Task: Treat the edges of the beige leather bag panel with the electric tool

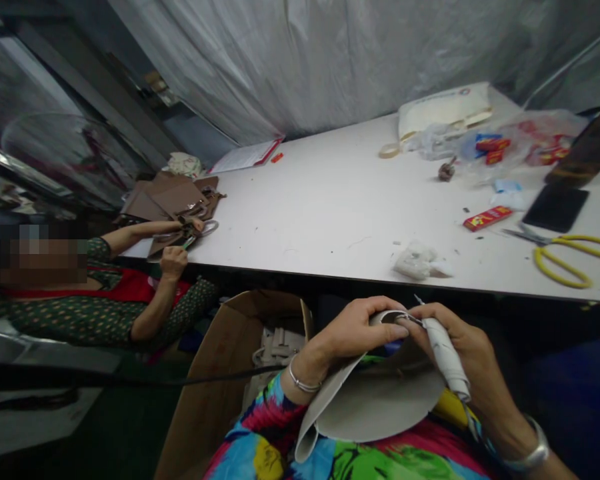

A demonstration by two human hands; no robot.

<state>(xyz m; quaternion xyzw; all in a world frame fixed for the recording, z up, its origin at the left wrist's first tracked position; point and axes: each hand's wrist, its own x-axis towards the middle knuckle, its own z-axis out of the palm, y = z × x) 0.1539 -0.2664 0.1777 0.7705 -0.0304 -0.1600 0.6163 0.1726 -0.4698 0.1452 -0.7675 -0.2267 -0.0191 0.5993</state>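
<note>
The person is sitting at the near edge of the white counter (330,193), below its front lip, holding a curved grey leather piece (365,407) over the lap. The left hand (353,330) is pinching the folded upper edge of that piece, fingers closed on it. The right hand (460,347) is gripping a white-wrapped hand tool (445,357), fingers closed round its handle, and the metal tip is touching the folded edge just beside the left thumb.

Judgement: the step in hand appears to be trimming or working the folded edge with the tool tip. The next move would call for a steady pinch from the left hand and a controlled draw of the tip along the fold (the fingers are lying very near the point).

Count, taken relative to the counter: one pair of yellow-handled scissors (565,257) at its right end; one dark phone (555,207) behind the scissors; one red packet (487,218) lying alone left of the phone, more red packets in the clear bag (525,143) behind (number unclear); one open cardboard box (230,373) below the front edge. One co-worker (105,300) is sitting at the left end, handling brown leather pieces (173,200).
</note>
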